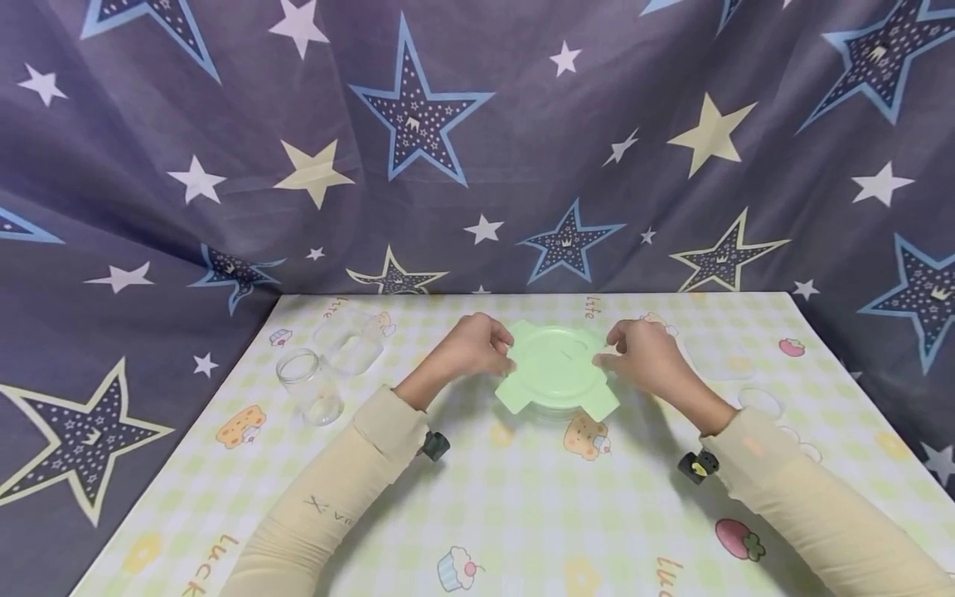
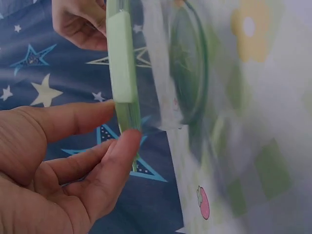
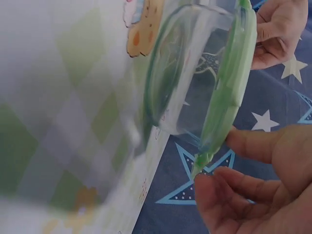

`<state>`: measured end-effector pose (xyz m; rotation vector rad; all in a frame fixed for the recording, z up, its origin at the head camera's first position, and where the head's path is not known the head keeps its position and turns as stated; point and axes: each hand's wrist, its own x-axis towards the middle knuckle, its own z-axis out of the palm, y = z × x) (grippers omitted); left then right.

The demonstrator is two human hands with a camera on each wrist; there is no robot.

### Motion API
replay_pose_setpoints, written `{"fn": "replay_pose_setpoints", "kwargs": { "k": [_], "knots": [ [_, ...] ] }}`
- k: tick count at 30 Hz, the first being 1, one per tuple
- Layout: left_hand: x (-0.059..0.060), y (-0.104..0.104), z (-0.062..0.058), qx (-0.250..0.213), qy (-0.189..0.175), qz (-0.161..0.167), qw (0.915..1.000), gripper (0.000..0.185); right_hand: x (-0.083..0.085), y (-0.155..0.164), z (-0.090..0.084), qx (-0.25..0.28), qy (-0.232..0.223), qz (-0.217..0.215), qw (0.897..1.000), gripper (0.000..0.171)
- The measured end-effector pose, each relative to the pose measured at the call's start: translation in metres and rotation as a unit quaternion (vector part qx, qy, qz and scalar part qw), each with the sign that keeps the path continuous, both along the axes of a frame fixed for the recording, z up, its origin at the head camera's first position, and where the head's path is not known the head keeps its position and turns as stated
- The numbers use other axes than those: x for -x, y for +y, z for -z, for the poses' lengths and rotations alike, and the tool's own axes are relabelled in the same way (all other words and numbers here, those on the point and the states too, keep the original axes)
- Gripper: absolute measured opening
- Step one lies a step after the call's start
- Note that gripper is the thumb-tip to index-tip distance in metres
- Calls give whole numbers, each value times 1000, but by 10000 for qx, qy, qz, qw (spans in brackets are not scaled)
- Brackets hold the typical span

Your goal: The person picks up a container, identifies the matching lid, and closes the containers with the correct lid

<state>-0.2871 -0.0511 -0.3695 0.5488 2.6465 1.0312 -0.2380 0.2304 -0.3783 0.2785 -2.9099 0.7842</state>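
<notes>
A round glass container (image 1: 554, 408) with a pale green lid (image 1: 555, 369) stands mid-table in the head view. The lid has several flaps sticking out. My left hand (image 1: 501, 355) pinches the lid's left edge, and my right hand (image 1: 606, 352) pinches its right edge. In the left wrist view my left hand (image 2: 122, 122) has thumb and forefinger on either side of the green lid (image 2: 121, 63), with the glass container (image 2: 187, 63) behind. In the right wrist view my right hand (image 3: 214, 158) pinches a lid flap (image 3: 204, 157) beside the glass container (image 3: 180, 83).
An empty glass jar (image 1: 309, 390) and another clear container (image 1: 348, 340) stand at the left of the checked tablecloth (image 1: 522, 514). Clear lids (image 1: 727, 361) lie at the right. A star-patterned cloth (image 1: 418, 124) hangs behind and around the table.
</notes>
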Motion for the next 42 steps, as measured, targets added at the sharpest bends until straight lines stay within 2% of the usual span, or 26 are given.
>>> {"fn": "replay_pose_setpoints", "kwargs": {
  "k": [5, 9, 13, 16, 18, 20, 25, 31, 36, 42],
  "knots": [
    [-1, 3, -2, 340, 783, 472, 9952, 45, 4, 3, -1, -135, 223, -328, 9991, 41],
    [-2, 7, 1, 430, 1395, 1094, 9832, 51, 9, 1, -1, -69, 249, -591, 9979, 45],
    [-3, 13, 3, 461, 1893, 1892, 9624, 51, 15, -1, 2, -38, 235, -801, 9965, 46],
    [-3, 15, 5, 561, 2220, 2481, 9413, 47, 19, -2, 4, -63, 257, -867, 9959, 45],
    [-3, 15, 6, 613, 2364, 2771, 9293, 42, 21, -3, 6, -44, 244, -903, 9956, 43],
    [-3, 15, 7, 625, 2383, 2984, 9221, 36, 21, -3, 6, -12, 202, -933, 9954, 42],
    [-4, 14, 8, 783, 2139, 3239, 9183, 27, 21, -3, 4, -44, 140, -1032, 9946, 37],
    [-5, 16, 5, 974, 2066, 3416, 9116, 23, 22, -2, 2, -142, 44, -1083, 9940, 37],
    [-7, 16, 4, 1072, 2036, 3363, 9132, 24, 26, 1, 4, -57, -165, -1078, 9940, 42],
    [-8, 14, 5, 1094, 2085, 3311, 9138, 24, 30, 4, 8, 343, -379, -1271, 9906, 44]
  ]
}}
